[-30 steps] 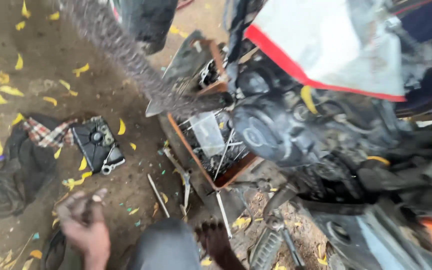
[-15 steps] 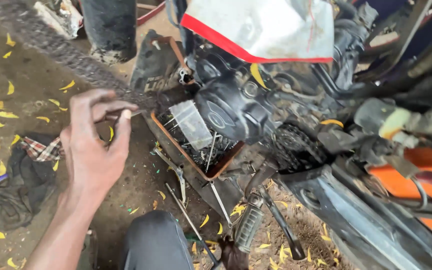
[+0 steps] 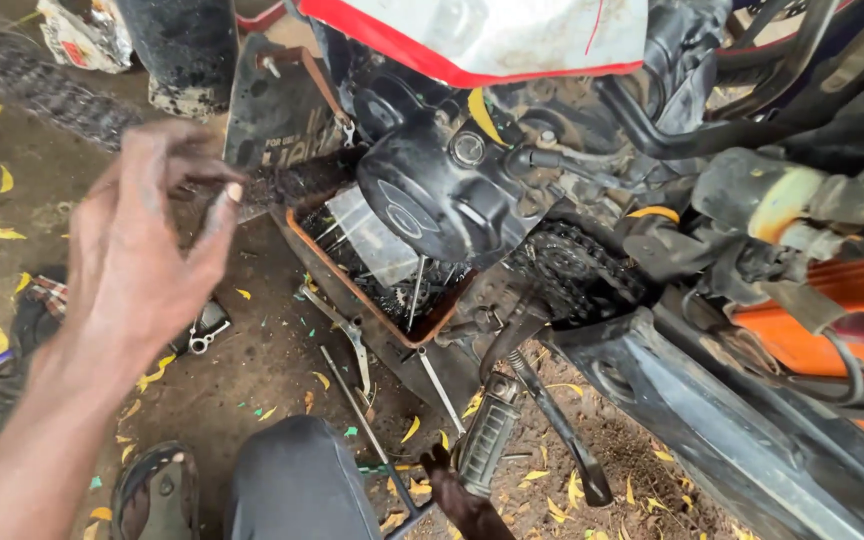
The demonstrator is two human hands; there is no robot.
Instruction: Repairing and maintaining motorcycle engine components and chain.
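Observation:
My left hand (image 3: 147, 250) is raised at the left, greasy, with thumb and fingers pinched on a dirty drive chain (image 3: 292, 180). The chain runs from the blurred upper left, through the fingers, to the black engine cover (image 3: 432, 195) of a motorcycle. At the bottom edge only the dark, oily fingers of my right hand (image 3: 457, 495) show. They lie beside the footpeg (image 3: 487, 440) and at the lower end of a long metal rod tool (image 3: 372, 420). Its grip is hard to make out.
A rusty tray (image 3: 352, 290) with tools and a clear plastic piece sits under the engine. Wrenches (image 3: 342, 330) lie on the dirt with yellow leaves. The exposed sprocket and chain (image 3: 572, 270) are behind the engine. My knee (image 3: 297, 480) and sandalled foot (image 3: 152, 490) are below, with rags at the left.
My left hand has come up from the ground and taken hold of the chain. The view has moved closer to the engine and the right hand now shows at the bottom.

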